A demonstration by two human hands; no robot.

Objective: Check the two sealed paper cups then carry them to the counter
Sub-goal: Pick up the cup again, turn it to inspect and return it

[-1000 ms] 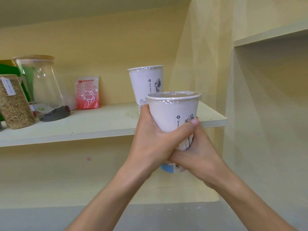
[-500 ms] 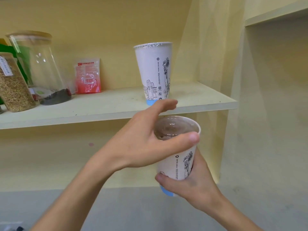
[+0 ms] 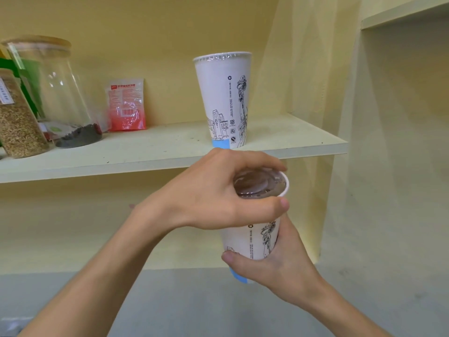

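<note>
head view: held cup (image 3: 252, 239) upright

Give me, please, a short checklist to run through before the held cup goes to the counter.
1. Right hand grips the held cup low on its body: ok.
2. Left hand spans the rim, thumb in front: ok.
3. Film seal intact all round: cannot tell, fingers cover part.
4. Held cup upright: ok.
5. Second cup upright on the shelf, sealed: ok.
6. Counter in view: not ok.
</note>
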